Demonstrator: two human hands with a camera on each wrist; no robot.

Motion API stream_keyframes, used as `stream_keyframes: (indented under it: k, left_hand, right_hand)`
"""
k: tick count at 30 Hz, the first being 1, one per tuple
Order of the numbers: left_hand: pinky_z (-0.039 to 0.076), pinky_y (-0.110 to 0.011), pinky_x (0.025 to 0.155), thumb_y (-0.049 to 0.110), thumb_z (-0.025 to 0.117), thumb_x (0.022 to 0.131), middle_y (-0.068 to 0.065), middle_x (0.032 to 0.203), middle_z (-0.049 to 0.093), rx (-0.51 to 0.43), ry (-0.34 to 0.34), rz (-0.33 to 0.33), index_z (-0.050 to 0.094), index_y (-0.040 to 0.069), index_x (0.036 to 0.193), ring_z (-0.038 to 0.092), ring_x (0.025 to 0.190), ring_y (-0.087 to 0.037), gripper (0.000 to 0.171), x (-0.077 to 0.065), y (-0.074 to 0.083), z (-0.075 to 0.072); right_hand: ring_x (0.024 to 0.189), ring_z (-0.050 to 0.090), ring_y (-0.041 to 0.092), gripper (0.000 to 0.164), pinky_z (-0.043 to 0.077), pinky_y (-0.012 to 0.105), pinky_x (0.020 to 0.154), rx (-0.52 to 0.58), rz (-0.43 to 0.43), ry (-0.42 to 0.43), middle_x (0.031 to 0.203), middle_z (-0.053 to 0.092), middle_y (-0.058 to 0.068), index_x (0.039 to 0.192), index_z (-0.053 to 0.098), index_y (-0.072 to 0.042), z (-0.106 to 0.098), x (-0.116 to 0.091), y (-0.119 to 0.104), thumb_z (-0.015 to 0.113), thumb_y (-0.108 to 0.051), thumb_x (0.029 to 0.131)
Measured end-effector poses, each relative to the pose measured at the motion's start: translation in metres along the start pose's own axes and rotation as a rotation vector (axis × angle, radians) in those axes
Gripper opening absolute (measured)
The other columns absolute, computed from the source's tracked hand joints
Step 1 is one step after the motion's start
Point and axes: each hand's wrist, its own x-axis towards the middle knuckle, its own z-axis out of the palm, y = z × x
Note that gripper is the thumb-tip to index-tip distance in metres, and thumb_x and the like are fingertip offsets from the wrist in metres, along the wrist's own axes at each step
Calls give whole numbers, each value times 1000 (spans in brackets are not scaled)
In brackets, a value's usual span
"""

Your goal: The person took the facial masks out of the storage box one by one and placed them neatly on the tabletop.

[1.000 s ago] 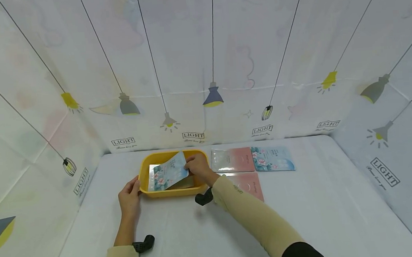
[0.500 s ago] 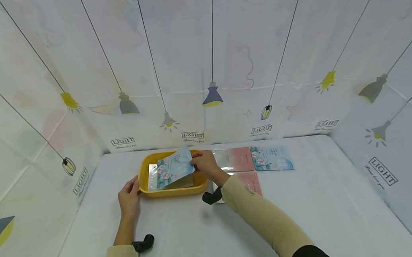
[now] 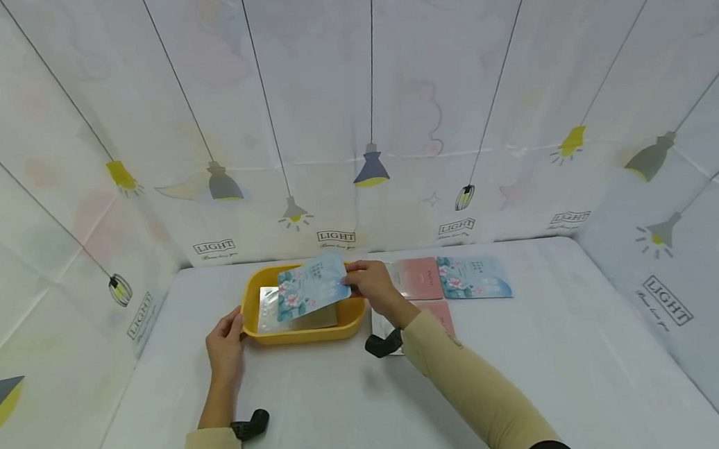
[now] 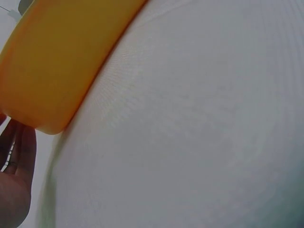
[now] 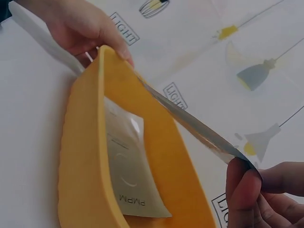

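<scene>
My left hand (image 3: 224, 345) holds the left end of a yellow plastic basket (image 3: 305, 337). In the right wrist view its thumb lies over the rim, with the fingers outside the wall. Between thumb and fingers, my right hand (image 3: 373, 287) pinches the right edge of a flat blue floral packet (image 3: 314, 287), raised and tilted over the basket. In the right wrist view that packet is seen nearly edge-on. Beneath it in the basket lies a silvery-beige packet (image 5: 130, 161) printed PMPM, partly hidden from the head view.
Right of the basket, two pink-and-silver packets (image 3: 422, 278) lie on the white table (image 3: 562, 349), the nearer one partly behind the right forearm. Beside them lies another blue floral packet (image 3: 474, 277). A lamp-printed cloth (image 3: 405, 75) hangs behind and at the sides.
My right hand has lifted the blue floral packet off the one below and moved it right and slightly back. My left hand stays at the basket's rim.
</scene>
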Motion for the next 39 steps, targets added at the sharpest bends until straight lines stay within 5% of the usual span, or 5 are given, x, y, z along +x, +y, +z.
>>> stream_keyframes:
  k: [4, 8, 21, 30, 39]
  left_hand:
    - [52, -7, 77, 20, 52, 102, -17, 139, 56, -17, -9, -18, 56, 0, 134, 60, 107, -11, 39, -1, 5, 1]
    - [51, -6, 76, 26, 53, 101, -17, 137, 58, -19, 8, 10, 57, 2, 134, 60, 101, -3, 41, 6, -7, 1]
    - [52, -7, 77, 29, 52, 101, -16, 137, 58, 11, 19, 30, 57, 2, 134, 60, 100, 0, 42, 7, -13, 0]
    - [52, -6, 75, 18, 51, 102, -18, 138, 57, 7, -11, -7, 56, -1, 133, 60, 106, -9, 37, -4, 10, -2]
    - [51, -6, 75, 17, 51, 102, -20, 138, 56, 9, -16, 3, 55, -3, 133, 59, 97, 3, 38, -12, 19, 0]
  right_hand:
    - [67, 61, 14, 32, 57, 20, 64, 38, -8, -2, 105, 68, 15, 120, 64, 1, -8, -4, -4, 66, -3, 88]
    - [68, 61, 15, 32, 56, 19, 63, 69, -18, 3, 101, 69, 15, 119, 65, 1, -14, -9, -11, 66, -1, 87]
    - [75, 65, 16, 35, 57, 21, 67, 107, -20, 4, 112, 67, 16, 124, 62, -1, -45, -26, -20, 66, -4, 89]
    - [79, 66, 15, 39, 58, 21, 70, 145, -23, -10, 120, 63, 17, 129, 58, 1, -73, -36, -18, 63, -3, 91]
    - [85, 66, 14, 43, 58, 20, 72, 134, -18, -12, 124, 61, 15, 135, 52, 1, -104, -46, -16, 61, -6, 93]
